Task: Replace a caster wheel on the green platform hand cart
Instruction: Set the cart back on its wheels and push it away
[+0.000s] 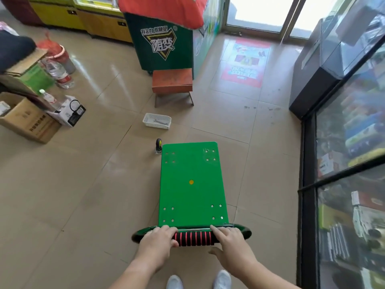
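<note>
The flat green platform hand cart (190,184) stands on the tan tiled floor (83,195) directly ahead of the person, with its near end at their feet. Its long axis runs straight away from the person, and the far end points toward the white perforated plastic basket (156,120) and the low reddish wooden stool (172,81). The left hand (158,239) is curled over the black foam handle with red rings (194,238). The right hand (229,241) lies on the handle with fingers laid out and thumb held clear, not clamped. A loose black caster wheel on a metal plate (159,146) stands on the floor just beside the platform's far-left corner, where the four bolt holes look unfilled. Risks, as judged: that corner may be unsupported, so pressure on the handle could rock the deck. A forward push could knock the caster over. A one-handed hold could let the cart swing.
</note>
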A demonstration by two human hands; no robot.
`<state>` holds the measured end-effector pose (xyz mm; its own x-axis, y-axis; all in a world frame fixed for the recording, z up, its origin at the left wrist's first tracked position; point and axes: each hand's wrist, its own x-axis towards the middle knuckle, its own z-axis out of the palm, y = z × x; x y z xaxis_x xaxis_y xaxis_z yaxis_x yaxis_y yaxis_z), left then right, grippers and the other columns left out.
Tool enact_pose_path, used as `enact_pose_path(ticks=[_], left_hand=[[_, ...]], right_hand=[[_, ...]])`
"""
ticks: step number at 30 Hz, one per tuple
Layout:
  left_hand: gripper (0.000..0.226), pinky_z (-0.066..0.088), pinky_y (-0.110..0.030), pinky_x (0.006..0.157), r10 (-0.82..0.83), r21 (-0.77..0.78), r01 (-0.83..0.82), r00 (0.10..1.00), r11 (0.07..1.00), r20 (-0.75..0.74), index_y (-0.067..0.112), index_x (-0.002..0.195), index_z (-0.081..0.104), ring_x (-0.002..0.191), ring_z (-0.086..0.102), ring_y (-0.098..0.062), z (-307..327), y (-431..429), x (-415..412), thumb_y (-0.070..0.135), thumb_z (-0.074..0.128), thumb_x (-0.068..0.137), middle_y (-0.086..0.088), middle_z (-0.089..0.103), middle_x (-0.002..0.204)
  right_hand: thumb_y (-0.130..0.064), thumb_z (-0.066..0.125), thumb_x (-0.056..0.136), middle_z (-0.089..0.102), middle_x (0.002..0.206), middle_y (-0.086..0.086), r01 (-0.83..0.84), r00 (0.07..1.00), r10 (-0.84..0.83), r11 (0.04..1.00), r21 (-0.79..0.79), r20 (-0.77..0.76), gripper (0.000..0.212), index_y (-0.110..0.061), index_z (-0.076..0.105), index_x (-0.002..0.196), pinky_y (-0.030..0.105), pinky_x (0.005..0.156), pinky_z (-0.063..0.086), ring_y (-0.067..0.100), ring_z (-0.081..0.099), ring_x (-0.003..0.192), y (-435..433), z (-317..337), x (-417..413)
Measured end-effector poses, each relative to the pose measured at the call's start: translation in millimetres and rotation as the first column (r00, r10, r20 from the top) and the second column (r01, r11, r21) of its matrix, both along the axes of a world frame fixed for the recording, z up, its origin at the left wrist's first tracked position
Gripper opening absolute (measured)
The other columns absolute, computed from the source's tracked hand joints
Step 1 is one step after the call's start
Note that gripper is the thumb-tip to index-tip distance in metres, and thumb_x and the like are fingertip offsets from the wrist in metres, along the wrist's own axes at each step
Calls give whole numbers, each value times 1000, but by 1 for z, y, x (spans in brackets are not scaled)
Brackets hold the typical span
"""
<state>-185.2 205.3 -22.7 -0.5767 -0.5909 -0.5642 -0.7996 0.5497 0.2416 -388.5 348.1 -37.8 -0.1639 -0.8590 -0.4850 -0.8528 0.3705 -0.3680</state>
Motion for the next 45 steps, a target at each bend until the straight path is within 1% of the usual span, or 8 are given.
enact_pose_path(ticks=[6, 9, 12, 17, 23, 28, 36, 45], left_hand=[[38, 30, -35, 115, 19, -38, -18, 999, 999, 41, 35, 144, 44, 126, 48, -14, -3, -38, -27, 41, 42, 106, 12, 54, 134], [39, 31, -36, 115, 19, -30, -18, 999, 999, 35, 36, 143, 44, 126, 49, -14, -4, -73, -43, 44, 43, 105, 11, 55, 134], [41, 31, -35, 114, -10, -42, 12, 999, 999, 38, 38, 145, 42, 127, 49, -15, -11, -112, -59, 47, 40, 105, 10, 54, 136], [43, 32, -36, 111, -67, -41, 69, 997, 997, 50, 36, 148, 37, 129, 48, -20, -19, -176, -88, 46, 35, 107, 5, 51, 141], [43, 30, -39, 114, -96, -30, 98, 994, 995, 43, 31, 148, 36, 130, 47, -24, -23, -230, -111, 45, 34, 108, 0, 51, 141], [47, 32, -41, 114, -106, -38, 107, 994, 994, 14, 29, 150, 36, 127, 49, -26, -28, -264, -126, 46, 38, 106, 0, 53, 138], [49, 28, -41, 118, -99, -26, 99, 995, 995, 3, 29, 152, 34, 132, 46, -26, -26, -240, -112, 42, 43, 105, 0, 49, 144], [50, 28, -36, 117, -54, -20, 53, 998, 998, -22, 31, 153, 35, 134, 45, -21, -22, -139, -64, 38, 48, 105, 4, 48, 147]], right_hand=[[-43, 53, 100, 60, 128, -1, -25, 998, 25, 1000, 1, -51, 47, -26, 44, 142, 37, 106, 32, 26, 51, 119, -54, -7, -25], [-40, 53, 99, 61, 117, -2, -4, 997, 5, 1000, 4, -80, 34, -27, 48, 129, 37, 100, 33, 25, 53, 110, -86, -10, -41], [-39, 52, 97, 60, 112, -1, 8, 993, -8, 1000, 3, -117, 33, -26, 47, 126, 38, 99, 35, 25, 55, 105, -122, -15, -57], [-40, 56, 91, 63, 109, -1, 51, 987, -57, 998, -41, -150, 38, -27, 51, 127, 37, 94, 36, 26, 57, 102, -180, -22, -84], [-41, 57, 95, 62, 123, 0, 109, 984, -116, 992, -60, -134, 43, -25, 50, 134, 38, 107, 33, 27, 53, 116, -234, -22, -106], [-37, 57, 98, 59, 122, 1, 149, 984, -151, 988, -26, -99, 42, -28, 47, 138, 37, 107, 34, 26, 48, 118, -271, -9, -122], [-38, 56, 98, 58, 123, 0, 144, 985, -147, 989, -35, -95, 43, -27, 47, 138, 36, 107, 32, 25, 48, 117, -248, -10, -110], [-46, 57, 92, 61, 124, -4, 109, 989, -116, 991, -79, -91, 44, -30, 50, 133, 38, 110, 31, 24, 52, 117, -141, -31, -64]])
